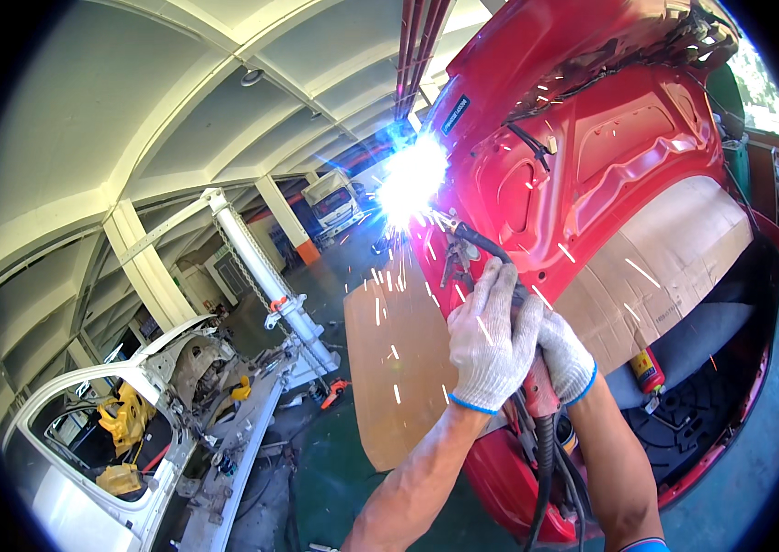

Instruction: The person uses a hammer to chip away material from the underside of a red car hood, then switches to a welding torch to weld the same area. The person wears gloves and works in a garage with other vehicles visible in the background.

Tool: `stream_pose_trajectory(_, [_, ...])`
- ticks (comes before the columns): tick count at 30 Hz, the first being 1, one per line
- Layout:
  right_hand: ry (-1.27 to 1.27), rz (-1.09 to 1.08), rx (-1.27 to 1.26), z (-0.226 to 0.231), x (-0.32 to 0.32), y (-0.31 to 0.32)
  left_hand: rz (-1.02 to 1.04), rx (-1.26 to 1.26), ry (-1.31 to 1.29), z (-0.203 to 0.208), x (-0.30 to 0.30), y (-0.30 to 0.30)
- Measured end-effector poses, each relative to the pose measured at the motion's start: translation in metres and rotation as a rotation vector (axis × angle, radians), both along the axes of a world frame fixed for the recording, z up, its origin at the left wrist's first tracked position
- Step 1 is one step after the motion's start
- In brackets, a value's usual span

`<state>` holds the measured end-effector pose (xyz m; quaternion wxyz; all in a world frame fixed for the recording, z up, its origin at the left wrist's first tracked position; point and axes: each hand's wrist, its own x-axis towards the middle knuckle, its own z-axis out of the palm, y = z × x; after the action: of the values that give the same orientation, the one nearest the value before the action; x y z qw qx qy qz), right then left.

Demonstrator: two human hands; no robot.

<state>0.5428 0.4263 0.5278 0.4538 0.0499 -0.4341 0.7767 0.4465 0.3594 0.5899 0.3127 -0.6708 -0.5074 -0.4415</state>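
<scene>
Wide, curved view of a vehicle workshop, seen from above two hands in pale knitted gloves with blue cuffs. The left hand [497, 336] and right hand [568, 357] come together near the centre on a welding torch [539, 386] with a red handle and a dark, bent neck. The left hand's fingers close over the front part of the torch, where the neck begins. The right hand grips the handle from the right side; its fingers are mostly hidden behind the left hand and the torch.

The torch points away, up and to the left, ending just beside a dazzling blue-white arc [412, 179] at the left edge of a red car body [537, 230]. The glare hides the exact point of contact. Sparks streak around it and in front of the gloves. Black cables [544, 460] hang from the handle toward the near edge.

A cardboard sheet [399, 368] stands left of the hands; another cardboard piece [656, 267] covers part of the car on the right. Near it, a red and yellow canister [647, 370] lies in the car's dark compartment [684, 432].

On the left are a stripped white vehicle shell [155, 451] and a pale metal post [265, 271] with a chain. A truck [332, 198] stands far off.
</scene>
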Motion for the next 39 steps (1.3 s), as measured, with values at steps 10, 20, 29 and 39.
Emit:
stream_pose_trajectory(10, [-0.064, -0.078, 0.052, 0.006, 0.007, -0.012, -0.066, -0.045, -0.028, 0.005, 0.000, -0.005])
stream_pose_trajectory(20, [-0.056, -0.065, 0.036, 0.002, 0.001, -0.007, -0.036, 0.009, 0.001, 0.001, -0.003, -0.002])
stream_pose_trajectory(29, [-0.057, -0.025, 0.007, 0.003, -0.001, -0.003, -0.011, 0.035, 0.012, 0.003, -0.003, 0.000])
stream_pose_trajectory(39, [-0.041, -0.017, 0.011, 0.004, -0.002, -0.003, -0.015, 0.036, 0.008, 0.001, -0.004, 0.002])
